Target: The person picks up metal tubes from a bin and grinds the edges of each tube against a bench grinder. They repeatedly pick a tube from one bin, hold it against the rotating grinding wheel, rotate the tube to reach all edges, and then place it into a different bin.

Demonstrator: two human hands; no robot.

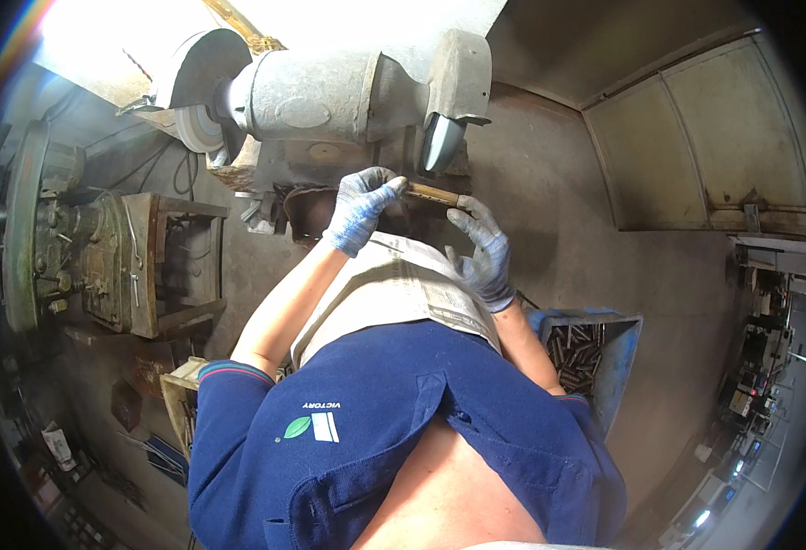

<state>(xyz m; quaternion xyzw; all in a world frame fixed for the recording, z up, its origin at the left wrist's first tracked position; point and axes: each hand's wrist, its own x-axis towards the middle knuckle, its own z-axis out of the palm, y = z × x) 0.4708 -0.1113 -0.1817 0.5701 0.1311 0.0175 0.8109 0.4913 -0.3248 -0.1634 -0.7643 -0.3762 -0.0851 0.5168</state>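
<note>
**Short metal rod held up at the bench grinder, both gloves on it**

The short brownish metal rod (432, 193) sits crosswise between your two hands, just below the dark wheel (441, 143) at the right end of the bench grinder (329, 92). I can't tell whether the rod actually touches the wheel.

Your left hand (362, 209), in a grey-blue work glove, is closed around the rod's left end, fingers curled over it and pinching tight. Your right hand (485, 252), same kind of glove, is more open: the fingertips reach up to the rod's right end and steady it from below, the palm angled away rather than wrapped around.

Under your forearms there's a folded sheet of newspaper (403, 293) spread over your lap or apron area, right above your blue polo shirt (394, 431).

Further out: a blue bin (623, 353) full of similar short metal pieces sits just beside your right elbow. The grinder's other wheel (199, 126) is off to the left, pale and round. Left of that stands a greenish old machine (54, 238) with a rusty frame. The floor (559, 183) is bare dusty concrete, and a metal door panel (705, 137) shows up top right.
</note>
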